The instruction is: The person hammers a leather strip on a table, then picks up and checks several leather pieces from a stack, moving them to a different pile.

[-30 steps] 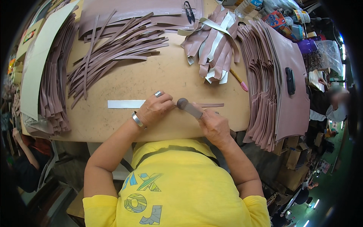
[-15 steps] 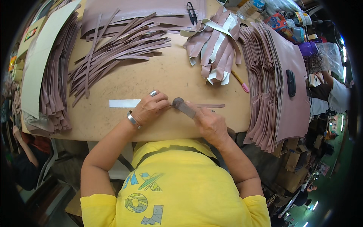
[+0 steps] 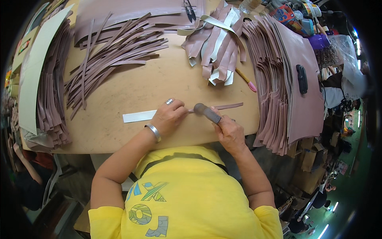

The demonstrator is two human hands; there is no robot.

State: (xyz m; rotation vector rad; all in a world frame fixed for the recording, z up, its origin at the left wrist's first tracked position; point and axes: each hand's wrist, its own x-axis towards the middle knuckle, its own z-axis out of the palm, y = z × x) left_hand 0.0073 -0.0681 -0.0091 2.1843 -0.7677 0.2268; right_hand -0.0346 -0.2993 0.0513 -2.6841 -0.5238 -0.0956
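Note:
A leather strip lies across the near part of the table, its flat white end on the left and its narrow, folded mauve end on the right. My left hand is closed on the strip's middle, fingertips pinching where it narrows. In my right hand is a hammer with a rounded dark head, held just right of my left fingertips over the folded part. I cannot tell whether the head touches the strip. My right hand hides most of the handle.
Narrow mauve strips lie loosely at the far left. A bundle of wider mauve and white strips sits at the far right, beside a yellow-and-pink pen. Stacked leather panels stand at left and right. Thread snips rest at the back.
Both hands and the strip have shifted rightward in view, and the strip now slants up to the right. The hammer has moved right along the folded part. The whole view has shifted slightly.

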